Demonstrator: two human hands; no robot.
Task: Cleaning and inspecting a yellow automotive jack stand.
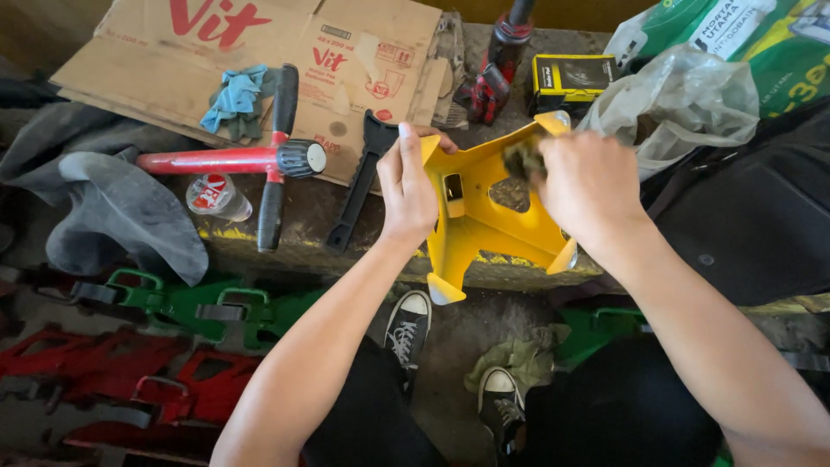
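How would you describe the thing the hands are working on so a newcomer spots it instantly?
Start at the flattened cardboard sheet on the bench, then move right. Gripped by the left hand and rubbed by the right hand with a dark wad is the yellow metal stand. It alone is yellow, with splayed legs.

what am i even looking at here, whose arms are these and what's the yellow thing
There is one picture, taken by a camera worn on a person's head, looking down at their own two bare hands and, lower down, their sneakers. No machine is involved.

The left hand grips one edge of a yellow metal stand with splayed legs, steadying it. The right hand presses a dark wad of cloth against the stand's upper part.

The stand rests at the edge of a dirty workbench. On the bench lie flattened cardboard, a red tool with black handles, a blue rag, a small plastic cup, a black flat tool, a yellow and black box and a plastic bag. Green and red metal frames lie on the floor.
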